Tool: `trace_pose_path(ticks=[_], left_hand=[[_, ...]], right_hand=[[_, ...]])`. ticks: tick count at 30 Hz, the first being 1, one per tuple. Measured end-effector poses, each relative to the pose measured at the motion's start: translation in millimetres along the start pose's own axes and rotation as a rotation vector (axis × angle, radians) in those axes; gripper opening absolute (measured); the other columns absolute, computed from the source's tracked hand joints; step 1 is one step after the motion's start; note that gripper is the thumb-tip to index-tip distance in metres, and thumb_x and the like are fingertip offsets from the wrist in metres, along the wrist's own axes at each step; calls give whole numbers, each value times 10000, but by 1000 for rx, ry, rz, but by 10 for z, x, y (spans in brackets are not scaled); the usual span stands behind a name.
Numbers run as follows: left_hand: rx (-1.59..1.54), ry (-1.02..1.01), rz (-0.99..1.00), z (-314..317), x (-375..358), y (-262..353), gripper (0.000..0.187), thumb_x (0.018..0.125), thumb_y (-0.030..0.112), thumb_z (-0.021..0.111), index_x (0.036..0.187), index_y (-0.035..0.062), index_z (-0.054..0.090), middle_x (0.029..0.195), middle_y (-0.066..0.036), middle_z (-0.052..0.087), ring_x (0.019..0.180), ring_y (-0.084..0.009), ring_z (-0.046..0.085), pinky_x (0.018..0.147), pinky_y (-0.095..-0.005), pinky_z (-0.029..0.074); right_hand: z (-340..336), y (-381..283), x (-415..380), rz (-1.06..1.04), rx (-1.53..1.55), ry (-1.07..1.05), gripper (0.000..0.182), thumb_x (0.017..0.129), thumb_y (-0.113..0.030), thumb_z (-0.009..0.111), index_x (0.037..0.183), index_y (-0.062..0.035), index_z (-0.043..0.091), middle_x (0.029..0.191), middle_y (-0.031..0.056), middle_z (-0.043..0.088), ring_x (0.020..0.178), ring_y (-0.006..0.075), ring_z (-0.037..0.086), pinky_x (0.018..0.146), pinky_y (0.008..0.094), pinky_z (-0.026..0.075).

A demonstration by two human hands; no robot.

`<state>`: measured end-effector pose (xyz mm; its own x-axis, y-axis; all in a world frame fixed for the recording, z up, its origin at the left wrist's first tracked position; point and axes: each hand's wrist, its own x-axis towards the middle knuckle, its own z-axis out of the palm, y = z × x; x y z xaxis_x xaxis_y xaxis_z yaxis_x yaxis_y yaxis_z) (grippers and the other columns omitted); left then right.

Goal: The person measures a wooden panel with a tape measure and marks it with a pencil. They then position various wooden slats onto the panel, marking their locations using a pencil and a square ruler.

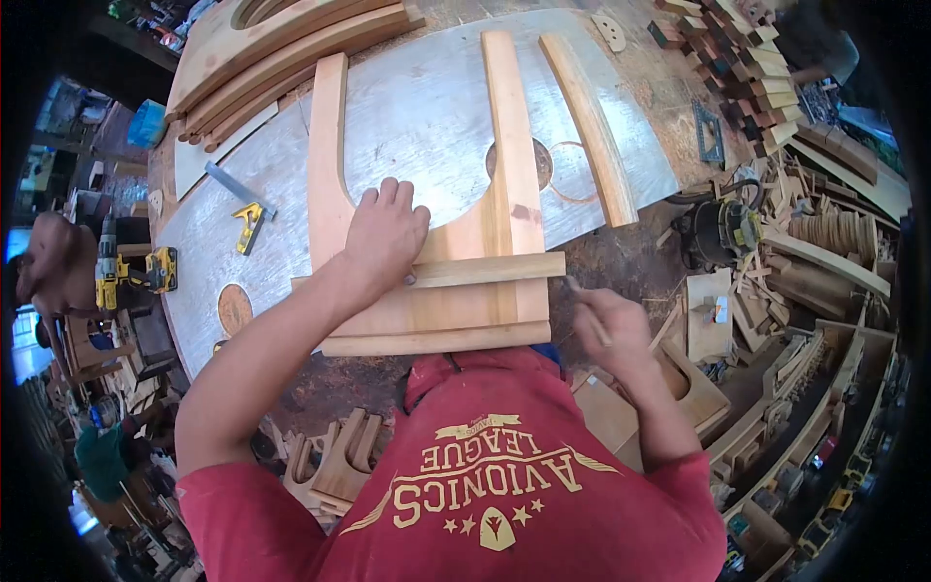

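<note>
My left hand (388, 233) bends over a narrow wooden strip (490, 270), its thumb at the strip's near edge and its fingers on the far side. Beneath it a U-shaped wooden panel (456, 242) lies flat, its two prongs pointing away from me. A second rail (436, 339) runs along the panel's near edge, close to my shirt. Just right of the strip's end, my right hand (611, 330) is closed around a slim tool (572, 283). Motion blur and the fingers hide what kind of tool it is.
On the metal-topped table (417, 126) lie a yellow-handled square (250, 223) and a curved wooden piece (587, 126). Cut panels (281, 58) are piled far left, wood blocks (742, 68) far right. A drill (126, 267) is at left; a dark power tool (718, 228) stands right.
</note>
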<state>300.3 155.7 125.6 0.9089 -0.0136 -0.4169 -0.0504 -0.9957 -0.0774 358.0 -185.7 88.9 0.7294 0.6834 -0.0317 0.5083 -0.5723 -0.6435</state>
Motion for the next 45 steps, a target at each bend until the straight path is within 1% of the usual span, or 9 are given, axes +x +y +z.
trace_pose_path(ticks=[5, 8, 14, 20, 26, 36, 39, 42, 45], left_hand=[[-170, -143, -115, 59, -185, 236, 124, 795, 81, 673, 902, 18, 672, 1068, -139, 633, 1083, -342, 615, 727, -434, 589], [-263, -134, -238, 79, -369, 381, 140, 834, 58, 600, 903, -27, 686, 1175, -171, 615, 1076, -348, 631, 701, -453, 598], [-86, 224, -419, 541, -572, 892, 367, 816, 124, 626, 1085, -111, 705, 1422, -254, 495, 1252, -399, 533, 864, -545, 565], [-183, 43, -551, 287, -584, 962, 524, 824, 155, 626, 1266, -124, 585, 1100, -143, 514, 1030, -293, 538, 770, -459, 574], [-167, 6, -525, 218, -537, 964, 371, 812, 148, 627, 1095, -91, 645, 1082, -124, 520, 1009, -280, 550, 724, -421, 577], [-197, -26, -501, 242, -530, 910, 425, 797, 148, 627, 1152, -84, 649, 1113, -130, 536, 1031, -279, 591, 772, -417, 573], [-232, -47, -504, 325, -547, 905, 577, 760, 144, 702, 1272, -90, 575, 1146, -164, 543, 1053, -316, 589, 792, -440, 560], [-444, 57, -504, 344, -608, 769, 551, 791, 131, 704, 1292, -64, 583, 1188, -173, 539, 1074, -328, 585, 881, -445, 537], [-545, 265, -572, 387, -856, 511, 596, 806, 131, 720, 1355, -28, 550, 1280, -192, 522, 1168, -358, 556, 1011, -437, 478]], right_hand=[[-407, -45, 362, 107, 337, 57, 174, 844, -74, 674, 995, 6, 709, 659, 63, 644, 588, 94, 589, 566, 277, 482], [-253, -150, 1011, 52, 553, -43, 184, 851, -96, 675, 1005, -7, 722, 671, 28, 638, 600, 70, 566, 560, 262, 469], [840, -776, 2263, -550, 670, -572, 293, 898, -161, 659, 1144, -9, 704, 1014, 147, 736, 896, 206, 691, 806, 328, 539], [1962, -1473, 2556, -855, 510, -816, 371, 918, -261, 573, 1154, -6, 702, 1106, 207, 714, 1018, 378, 682, 940, 431, 529], [1943, -1390, 2542, -871, 460, -889, 384, 906, -299, 581, 1122, -11, 716, 1019, 215, 721, 935, 374, 695, 890, 443, 537], [-421, 404, 2349, -472, 313, -1033, 151, 829, -93, 640, 876, 20, 729, 731, 180, 691, 685, 347, 682, 661, 411, 530], [-887, 664, 2235, -356, 33, -1132, 141, 839, -94, 648, 877, 20, 720, 828, 189, 694, 745, 336, 679, 661, 415, 529], [-896, 694, 1953, -595, -199, -798, 203, 860, -129, 671, 1010, 5, 696, 937, 197, 667, 878, 348, 672, 726, 420, 538], [-510, 842, 1462, -227, 199, -740, 362, 861, -214, 716, 1183, -64, 643, 1033, 188, 624, 1014, 384, 641, 798, 467, 543]])
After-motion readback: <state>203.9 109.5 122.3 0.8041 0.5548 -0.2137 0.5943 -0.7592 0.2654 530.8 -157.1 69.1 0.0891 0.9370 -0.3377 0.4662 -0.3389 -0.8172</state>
